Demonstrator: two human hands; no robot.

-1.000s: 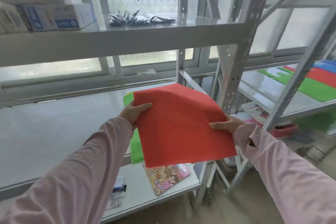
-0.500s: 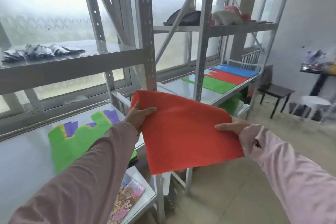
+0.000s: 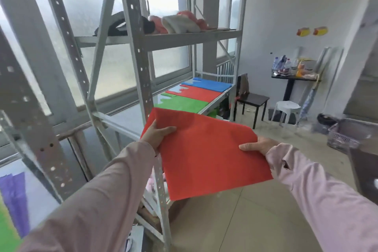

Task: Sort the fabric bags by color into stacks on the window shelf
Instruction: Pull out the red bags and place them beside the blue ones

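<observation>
L hand (image 3: 157,136) pinches the left edge of the red bag (image 3: 204,155) near its far corner: thumb on top, fingers curled under the cloth. R hand (image 3: 255,146) clamps the right edge the same way, thumb flat on top, other fingers hidden beneath. Both sleeves are pale pink. The bag is held in the air between the two hands, spread nearly flat and tilted, near corner hanging lowest; it touches no shelf. It's in front of a grey perforated rack upright (image 3: 143,67), which it partly covers.

Beyond it, on the window shelf (image 3: 171,90) of the far rack, three flat stacks lie side by side: green stack (image 3: 184,104) nearest, then red stack (image 3: 196,93), then blue stack (image 3: 210,85) at the far end. All three are well apart from the held bag. One level up sit a dark bag (image 3: 120,25) and pink & white bundles (image 3: 182,23).

At bottom left, blurred, a purple bag (image 3: 14,192) and a green one (image 3: 6,231) lie on the near shelf.

Right side of the room: dark stool (image 3: 255,100), white stool (image 3: 288,106), black table (image 3: 294,76) w/ bottles, and a lilac basket (image 3: 341,139) on the tiled floor.
</observation>
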